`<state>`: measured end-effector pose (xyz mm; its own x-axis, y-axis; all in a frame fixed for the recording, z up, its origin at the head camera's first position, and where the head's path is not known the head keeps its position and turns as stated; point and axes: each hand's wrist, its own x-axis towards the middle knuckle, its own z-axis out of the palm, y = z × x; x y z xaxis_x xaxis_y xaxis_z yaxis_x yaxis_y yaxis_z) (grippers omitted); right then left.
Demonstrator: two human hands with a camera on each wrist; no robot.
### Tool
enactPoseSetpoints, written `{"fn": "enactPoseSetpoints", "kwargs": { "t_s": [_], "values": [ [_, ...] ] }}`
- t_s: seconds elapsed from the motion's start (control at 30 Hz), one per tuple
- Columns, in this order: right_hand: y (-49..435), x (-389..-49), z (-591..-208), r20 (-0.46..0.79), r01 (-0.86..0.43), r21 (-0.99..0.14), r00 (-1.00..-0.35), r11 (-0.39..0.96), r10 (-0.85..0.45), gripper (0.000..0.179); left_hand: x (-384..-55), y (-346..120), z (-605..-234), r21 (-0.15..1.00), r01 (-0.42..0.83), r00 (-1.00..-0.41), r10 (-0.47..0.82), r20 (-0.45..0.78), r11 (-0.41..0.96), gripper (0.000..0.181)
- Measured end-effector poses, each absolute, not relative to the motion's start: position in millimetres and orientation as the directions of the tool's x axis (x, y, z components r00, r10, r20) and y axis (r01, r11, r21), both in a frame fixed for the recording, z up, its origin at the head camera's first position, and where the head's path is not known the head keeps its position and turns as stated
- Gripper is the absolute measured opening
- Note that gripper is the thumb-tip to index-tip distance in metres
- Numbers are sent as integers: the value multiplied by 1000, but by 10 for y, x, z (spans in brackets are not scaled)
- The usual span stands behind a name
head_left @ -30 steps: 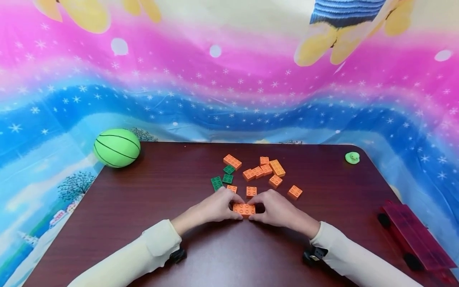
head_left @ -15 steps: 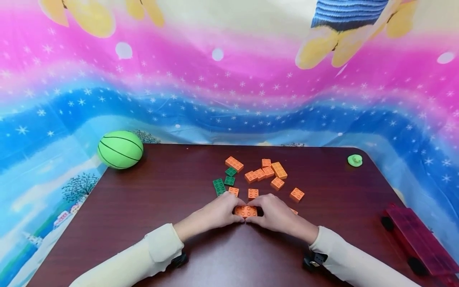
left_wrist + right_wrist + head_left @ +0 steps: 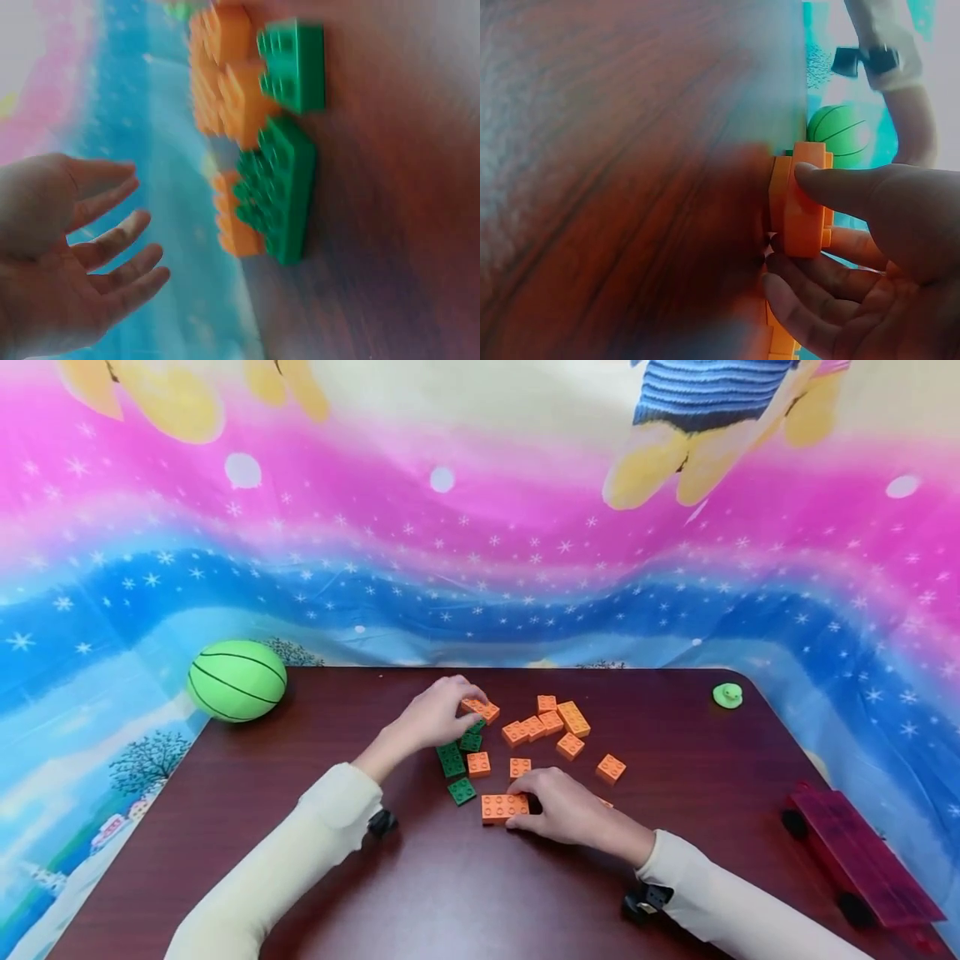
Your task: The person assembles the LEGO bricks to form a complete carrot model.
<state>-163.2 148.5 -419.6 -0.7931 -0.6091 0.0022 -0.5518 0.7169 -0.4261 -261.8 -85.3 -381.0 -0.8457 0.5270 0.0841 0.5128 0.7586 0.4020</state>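
My right hand (image 3: 566, 806) pinches the right end of a long orange toy building brick (image 3: 501, 808) on the table. In the right wrist view, the thumb presses on this orange brick (image 3: 806, 217) and fingers lie behind it. Farther back and to the left, my left hand (image 3: 431, 717) reaches over the table, its fingers at another long orange brick (image 3: 483, 710). Seen from the left wrist, the left hand (image 3: 90, 247) has spread fingers and holds nothing. Below it lie several green bricks (image 3: 452, 760), partly overlapped by the hand in the head view.
Several more orange bricks (image 3: 570, 746) lie across the middle. A green ball (image 3: 237, 681) sits at the back left corner, a small green duck (image 3: 727, 696) at the back right. Along the right edge stands a red skateboard-like object (image 3: 866, 852) with black wheels. A printed cloth hangs behind.
My left hand has let go of the front orange brick and moved forward and left to the rear one, uncovering a small green brick. The right hand keeps its pinch in about the same place.
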Motion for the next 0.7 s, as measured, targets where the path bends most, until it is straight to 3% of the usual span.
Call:
{"fn": "enactPoseSetpoints", "kwargs": {
  "t_s": [0.17,0.27,0.47,0.7],
  "values": [
    [1489,-1619,-4185,-27,-536,-425,-798,729,-602,33,-2961,-796,-3896,188,532,-836,547,-36,826,54],
    [1487,-1622,-4182,-29,-538,-418,-798,732,-602,33,-3086,-750,-3923,118,549,-820,560,-113,827,59],
    [1484,-1625,-4182,-26,-542,-413,-797,732,-604,33,-3203,-679,-3988,115,563,-788,573,-223,819,52],
    [1484,-1628,-4174,-20,-548,-408,-794,730,-607,32,-3298,-685,-4054,168,538,-799,563,-212,826,39]
  ]
}}
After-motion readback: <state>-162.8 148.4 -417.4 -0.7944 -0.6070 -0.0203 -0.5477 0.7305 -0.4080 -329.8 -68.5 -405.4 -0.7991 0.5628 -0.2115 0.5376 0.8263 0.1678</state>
